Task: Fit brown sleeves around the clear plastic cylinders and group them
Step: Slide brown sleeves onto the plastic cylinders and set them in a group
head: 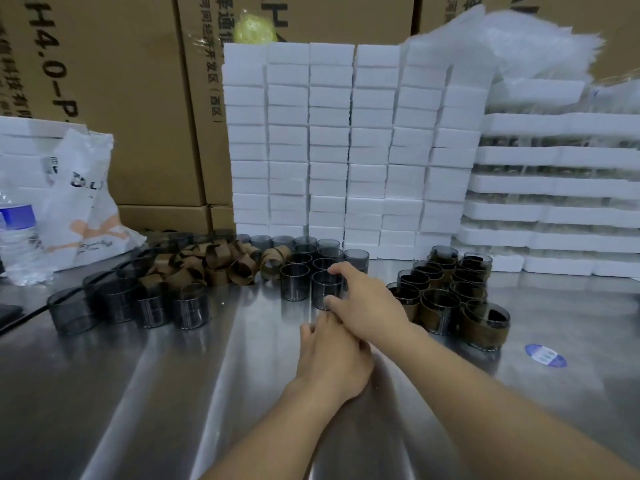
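My right hand [367, 303] reaches over the steel table and grips a bare clear cylinder [323, 289] at the front of a cluster of bare cylinders [311, 258], thumb on the near wall, fingers on the far rim. My left hand [330, 358] lies just below it, partly under the right wrist, fingers loose and holding nothing that I can see. A heap of brown sleeves [214, 263] lies left of the cluster. Sleeved cylinders [450, 292] stand grouped on the right. More bare cylinders [135, 303] stand at the left.
White foam blocks [346, 143] are stacked behind the cylinders, with foam trays [554, 188] at right. Cardboard boxes [131, 98] form the back wall. A water bottle [19, 237] and white bag [83, 199] sit at left. A blue sticker [545, 355] lies on the table [173, 393].
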{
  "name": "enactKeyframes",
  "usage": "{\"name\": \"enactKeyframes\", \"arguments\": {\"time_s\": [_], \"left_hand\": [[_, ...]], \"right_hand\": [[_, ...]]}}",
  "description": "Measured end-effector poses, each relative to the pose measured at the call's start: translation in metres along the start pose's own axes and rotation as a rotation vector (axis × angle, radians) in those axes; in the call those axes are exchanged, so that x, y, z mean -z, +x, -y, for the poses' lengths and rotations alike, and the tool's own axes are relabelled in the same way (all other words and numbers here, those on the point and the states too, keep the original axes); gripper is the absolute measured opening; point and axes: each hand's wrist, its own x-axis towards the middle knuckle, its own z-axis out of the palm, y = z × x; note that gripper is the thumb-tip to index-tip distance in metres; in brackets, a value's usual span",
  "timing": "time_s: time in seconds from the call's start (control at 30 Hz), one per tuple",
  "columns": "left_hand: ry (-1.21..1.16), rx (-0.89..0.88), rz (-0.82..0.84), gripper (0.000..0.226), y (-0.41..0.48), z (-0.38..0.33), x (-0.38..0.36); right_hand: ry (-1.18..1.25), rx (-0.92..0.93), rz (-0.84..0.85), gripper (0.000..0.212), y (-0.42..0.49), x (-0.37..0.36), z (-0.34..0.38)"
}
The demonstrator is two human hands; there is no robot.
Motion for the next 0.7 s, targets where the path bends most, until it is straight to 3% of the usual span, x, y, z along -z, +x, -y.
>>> {"name": "enactKeyframes", "arguments": {"time_s": [0.07,0.17,0.3,0.47,0.53,0.6,0.7], "left_hand": [[-0.008,0.008,0.014,0.044,0.000,0.001,0.001],[0.019,0.012,0.069,0.045,-0.002,0.003,0.005],[0.034,-0.011,0.100,0.054,-0.005,0.004,0.006],[0.082,-0.120,0.088,0.044,-0.007,0.001,0.005],[-0.020,-0.160,0.089,0.026,-0.008,0.001,0.006],[-0.207,-0.159,0.120,0.028,-0.008,-0.003,0.006],[-0.846,-0.004,0.190,0.044,-0.010,-0.017,0.016]], "right_hand": [[-0.125,-0.024,0.074,0.052,0.010,-0.005,0.008],[-0.230,-0.061,0.011,0.037,0.011,-0.015,0.014],[-0.126,-0.086,-0.112,0.017,-0.009,-0.019,0.009],[-0.061,-0.071,-0.240,0.015,-0.046,-0.011,-0.009],[0.025,-0.057,-0.345,0.014,-0.063,-0.011,-0.013],[0.161,-0.037,-0.433,0.011,-0.075,-0.010,-0.016],[0.222,0.028,-0.515,0.005,-0.082,-0.001,-0.020]]}}
